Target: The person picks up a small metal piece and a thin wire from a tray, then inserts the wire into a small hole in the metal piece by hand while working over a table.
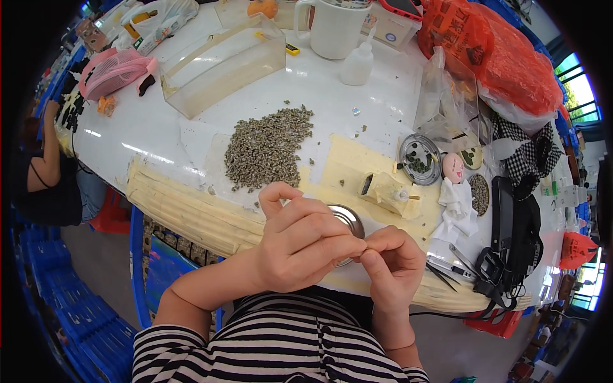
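Glossy white tabletop (391, 96), and we've got left hand (300, 239) and right hand (397, 265) pinched tight together over the round silver metal dish (350, 221), likely for control; can't tell what, if anything, they hold. Small grey-brown beads (268, 148) sit heaped beyond, probably within reach.

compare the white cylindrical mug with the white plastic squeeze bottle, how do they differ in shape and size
The white cylindrical mug is much larger than the white plastic squeeze bottle. The mug has a side handle; the bottle has none. The mug is straight-sided, while the bottle narrows to a thin spout. Both are white and stand upright on the white table.
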{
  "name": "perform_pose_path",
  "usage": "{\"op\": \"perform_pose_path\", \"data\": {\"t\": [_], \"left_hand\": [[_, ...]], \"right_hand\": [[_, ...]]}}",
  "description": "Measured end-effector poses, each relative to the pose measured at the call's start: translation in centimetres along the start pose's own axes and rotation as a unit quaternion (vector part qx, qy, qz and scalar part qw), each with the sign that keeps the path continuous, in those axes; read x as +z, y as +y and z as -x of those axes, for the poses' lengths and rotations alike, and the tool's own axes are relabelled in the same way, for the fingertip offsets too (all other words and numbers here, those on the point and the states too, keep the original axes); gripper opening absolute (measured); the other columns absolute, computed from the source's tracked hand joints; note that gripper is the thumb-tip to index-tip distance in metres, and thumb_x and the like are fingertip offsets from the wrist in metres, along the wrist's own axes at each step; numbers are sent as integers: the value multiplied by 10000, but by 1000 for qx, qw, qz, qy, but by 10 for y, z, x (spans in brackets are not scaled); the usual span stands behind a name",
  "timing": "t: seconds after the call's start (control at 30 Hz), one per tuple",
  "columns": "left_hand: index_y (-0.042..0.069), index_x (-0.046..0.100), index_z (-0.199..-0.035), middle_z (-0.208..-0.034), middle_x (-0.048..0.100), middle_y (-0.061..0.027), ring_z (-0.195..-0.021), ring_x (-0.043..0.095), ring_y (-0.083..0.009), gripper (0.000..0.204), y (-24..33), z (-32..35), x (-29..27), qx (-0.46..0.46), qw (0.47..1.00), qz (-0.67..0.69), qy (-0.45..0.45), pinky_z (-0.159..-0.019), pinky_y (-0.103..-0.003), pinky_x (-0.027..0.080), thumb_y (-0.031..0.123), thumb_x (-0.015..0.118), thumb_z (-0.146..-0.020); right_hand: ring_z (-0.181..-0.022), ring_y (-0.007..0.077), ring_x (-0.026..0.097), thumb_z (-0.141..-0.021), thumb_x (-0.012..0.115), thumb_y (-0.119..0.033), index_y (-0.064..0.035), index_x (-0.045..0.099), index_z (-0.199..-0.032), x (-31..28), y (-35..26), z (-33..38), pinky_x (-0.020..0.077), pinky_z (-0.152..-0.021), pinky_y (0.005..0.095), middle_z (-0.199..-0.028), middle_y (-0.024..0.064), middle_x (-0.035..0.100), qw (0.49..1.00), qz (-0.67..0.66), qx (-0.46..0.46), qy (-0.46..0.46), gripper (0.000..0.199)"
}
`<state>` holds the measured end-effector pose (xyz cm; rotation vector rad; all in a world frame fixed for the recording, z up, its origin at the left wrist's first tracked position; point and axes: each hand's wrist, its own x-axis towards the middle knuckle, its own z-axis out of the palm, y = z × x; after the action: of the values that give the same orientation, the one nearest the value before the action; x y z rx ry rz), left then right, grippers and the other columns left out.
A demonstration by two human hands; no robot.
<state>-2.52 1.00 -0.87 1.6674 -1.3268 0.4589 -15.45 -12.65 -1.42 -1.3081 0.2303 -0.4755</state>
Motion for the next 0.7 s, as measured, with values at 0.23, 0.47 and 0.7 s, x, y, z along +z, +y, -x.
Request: {"op": "perform_pose_path", "data": {"t": [0.23, 0.47, 0.7], "left_hand": [[170, 727, -934, -890, 615, 67, -832, 539, -143, 227, 1, 0, 3, -29, 997, -67, 6, -901, -369, 302, 151, 810, -724], [159, 742, -961, -888, 622, 67, -827, 541, -149, 226, -6, -1, -3, -39, 997, 59, -23, -799, -355, 311, 153, 806, -744], [174, 743, -954, -882, 612, 69, -842, 540, -147, 217, -2, -1, -2, -19, 999, 18, -26, -815, -360, 307, 159, 805, -746]], "right_hand": [[-853, 230, 682, -804, 731, 81, 33, 713, -1019, 17, -3, -4, 529, -771, 279, -956, 146, 716, 907, 356, -216, 63, 221], [-883, 186, 668, -853, 701, 48, 43, 713, -1034, 5, -5, -4, 515, -799, 272, -977, 143, 711, 994, 106, -8, -25, 181], [-849, 169, 662, -836, 710, 71, 44, 700, -1016, 1, 0, 1, 513, -774, 266, -953, 133, 712, 999, 34, 13, 0, 183]]}}
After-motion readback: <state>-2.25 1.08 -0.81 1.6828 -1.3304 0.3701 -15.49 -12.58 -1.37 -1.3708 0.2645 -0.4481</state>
